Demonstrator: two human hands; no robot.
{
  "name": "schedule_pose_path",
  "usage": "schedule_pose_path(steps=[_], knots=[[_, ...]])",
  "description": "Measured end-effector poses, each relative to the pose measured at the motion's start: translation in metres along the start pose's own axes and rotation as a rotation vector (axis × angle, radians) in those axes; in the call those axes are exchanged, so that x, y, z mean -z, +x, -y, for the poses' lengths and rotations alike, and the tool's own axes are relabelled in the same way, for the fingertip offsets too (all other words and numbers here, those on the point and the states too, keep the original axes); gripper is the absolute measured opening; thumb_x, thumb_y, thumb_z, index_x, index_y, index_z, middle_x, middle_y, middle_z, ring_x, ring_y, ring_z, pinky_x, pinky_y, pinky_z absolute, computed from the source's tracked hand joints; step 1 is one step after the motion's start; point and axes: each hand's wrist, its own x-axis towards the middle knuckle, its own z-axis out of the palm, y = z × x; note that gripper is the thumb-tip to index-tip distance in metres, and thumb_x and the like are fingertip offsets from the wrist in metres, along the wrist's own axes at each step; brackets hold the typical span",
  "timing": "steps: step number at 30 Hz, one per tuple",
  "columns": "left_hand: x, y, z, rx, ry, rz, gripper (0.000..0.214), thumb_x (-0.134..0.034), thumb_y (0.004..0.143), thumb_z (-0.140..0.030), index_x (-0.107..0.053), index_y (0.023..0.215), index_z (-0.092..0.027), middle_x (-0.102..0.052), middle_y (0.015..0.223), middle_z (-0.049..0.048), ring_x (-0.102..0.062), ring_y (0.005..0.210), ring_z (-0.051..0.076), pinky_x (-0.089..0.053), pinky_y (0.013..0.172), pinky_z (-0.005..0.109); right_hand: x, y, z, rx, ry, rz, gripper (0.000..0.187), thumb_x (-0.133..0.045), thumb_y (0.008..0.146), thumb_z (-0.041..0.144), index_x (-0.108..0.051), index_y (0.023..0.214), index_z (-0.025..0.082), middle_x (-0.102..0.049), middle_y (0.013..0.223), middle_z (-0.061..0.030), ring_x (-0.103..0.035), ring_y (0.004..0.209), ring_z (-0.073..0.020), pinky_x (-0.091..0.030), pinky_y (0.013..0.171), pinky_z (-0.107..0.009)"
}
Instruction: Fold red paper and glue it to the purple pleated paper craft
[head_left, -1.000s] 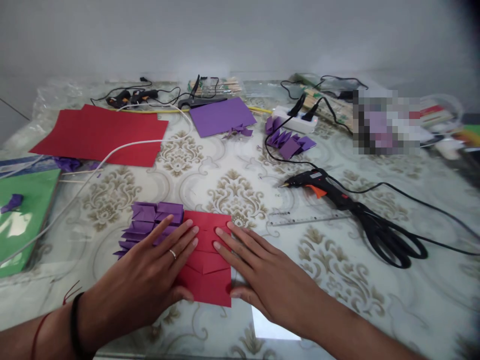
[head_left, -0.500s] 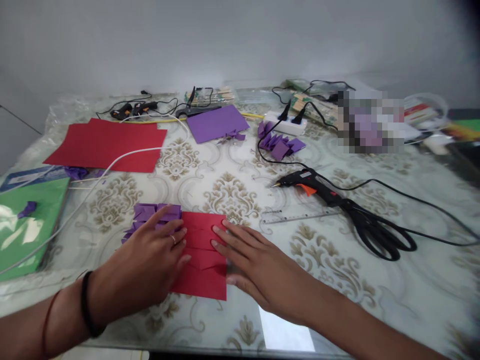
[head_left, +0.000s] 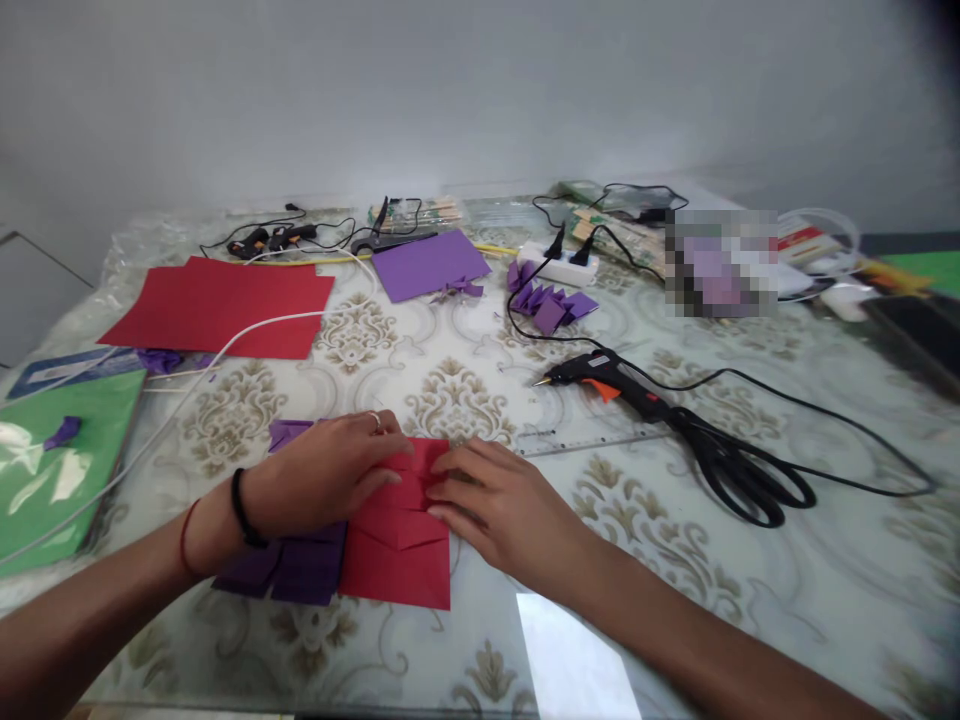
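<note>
A folded red paper (head_left: 397,545) lies on the patterned table near the front edge. My left hand (head_left: 326,475) rests across its upper left part, fingers bent and pressing on a fold. My right hand (head_left: 495,500) meets it from the right, fingertips pinching the same upper fold. Under my left wrist lies a pile of folded purple paper pieces (head_left: 289,565); part of it is hidden by the hand.
A black glue gun (head_left: 607,380) with its cord, black scissors (head_left: 739,475) and a clear ruler (head_left: 592,440) lie to the right. Red sheets (head_left: 225,305), a purple sheet (head_left: 427,263), purple folded pieces (head_left: 547,305) and a power strip (head_left: 562,265) are farther back. Green paper (head_left: 52,465) sits at the left.
Both hands went from lying flat on the red paper to curling their fingers over its upper fold. My left arm swung over the purple pile. The view shifted slightly.
</note>
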Motion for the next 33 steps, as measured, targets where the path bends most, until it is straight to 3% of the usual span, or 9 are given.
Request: schedule_pose_path(steps=[2, 5, 11, 13, 17, 21, 25, 33], knots=[[0.0, 0.007, 0.004, 0.007, -0.012, 0.006, 0.023, -0.056, 0.097, -0.007, -0.07, 0.111, -0.019, -0.068, 0.112, 0.0053, -0.07, 0.096, 0.021, -0.053, 0.084, 0.033, -0.003, 0.003, 0.003, -0.027, -0.047, 0.026, 0.01, -0.069, 0.101, 0.024, -0.076, 0.097, 0.018, -0.073, 0.098, -0.0062, -0.064, 0.093, -0.023, -0.055, 0.084, -0.038], [-0.001, 0.021, 0.01, -0.003, -0.032, 0.053, 0.02, -0.061, 0.093, -0.008, -0.071, 0.106, -0.018, -0.069, 0.109, 0.0055, -0.069, 0.097, 0.022, -0.053, 0.086, 0.033, -0.005, 0.011, 0.01, -0.083, -0.108, 0.085, 0.007, -0.072, 0.098, 0.023, -0.075, 0.102, 0.017, -0.072, 0.098, -0.0075, -0.064, 0.093, -0.0242, -0.055, 0.086, -0.041], [0.0, 0.036, 0.022, 0.024, -0.048, 0.047, 0.021, -0.067, 0.086, -0.009, -0.07, 0.105, -0.018, -0.069, 0.109, 0.0067, -0.066, 0.101, 0.024, -0.05, 0.088, 0.035, -0.005, 0.021, 0.018, -0.126, -0.187, 0.134, 0.034, -0.079, 0.094, 0.041, -0.076, 0.118, 0.018, -0.072, 0.106, -0.0096, -0.064, 0.099, -0.0279, -0.054, 0.088, -0.045], [0.002, 0.037, 0.023, 0.034, -0.067, 0.047, 0.014, -0.067, 0.086, -0.011, -0.068, 0.098, -0.018, -0.07, 0.099, 0.0039, -0.066, 0.093, 0.021, -0.048, 0.081, 0.031, -0.008, 0.02, 0.019, -0.07, -0.233, 0.112, 0.033, -0.08, 0.094, 0.04, -0.076, 0.119, 0.018, -0.073, 0.104, -0.0084, -0.064, 0.098, -0.0275, -0.052, 0.086, -0.044], [0.009, 0.04, 0.023, 0.034, -0.128, 0.077, 0.008, -0.068, 0.088, -0.012, -0.066, 0.092, -0.018, -0.07, 0.078, -0.0031, -0.064, 0.073, 0.015, -0.042, 0.067, 0.024, -0.012, 0.016, 0.02, 0.103, -0.325, -0.026, 0.009, -0.069, 0.1, 0.018, -0.078, 0.101, 0.016, -0.073, 0.093, -0.0053, -0.062, 0.09, -0.0231, -0.046, 0.081, -0.041], [0.018, 0.042, 0.018, 0.025, -0.151, 0.057, 0.01, -0.07, 0.086, -0.01, -0.067, 0.091, -0.018, -0.07, 0.075, -0.0035, -0.064, 0.07, 0.014, -0.04, 0.065, 0.022, -0.01, 0.012, 0.023, 0.16, -0.335, -0.102, 0.018, -0.059, 0.104, 0.011, -0.077, 0.105, 0.012, -0.074, 0.09, -0.0055, -0.062, 0.087, -0.0218, -0.045, 0.078, -0.039], [0.029, 0.043, 0.015, 0.029, -0.143, 0.001, 0.012, -0.069, 0.084, -0.006, -0.066, 0.087, -0.017, -0.07, 0.073, -0.0029, -0.062, 0.069, 0.013, -0.038, 0.065, 0.022, -0.004, 0.007, 0.027, 0.161, -0.282, -0.127, 0.024, -0.052, 0.107, 0.01, -0.076, 0.11, 0.011, -0.078, 0.101, -0.0079, -0.065, 0.092, -0.0215, -0.049, 0.083, -0.039], [0.036, 0.045, 0.016, 0.019, -0.071, -0.116, 0.011, -0.069, 0.083, -0.007, -0.067, 0.084, -0.018, -0.07, 0.074, -0.002, -0.062, 0.071, 0.015, -0.037, 0.066, 0.023, 0.002, 0.002, 0.041, 0.181, -0.184, -0.166, 0.023, -0.053, 0.106, 0.01, -0.076, 0.108, 0.008, -0.079, 0.105, -0.0098, -0.066, 0.098, -0.0243, -0.049, 0.092, -0.04]])
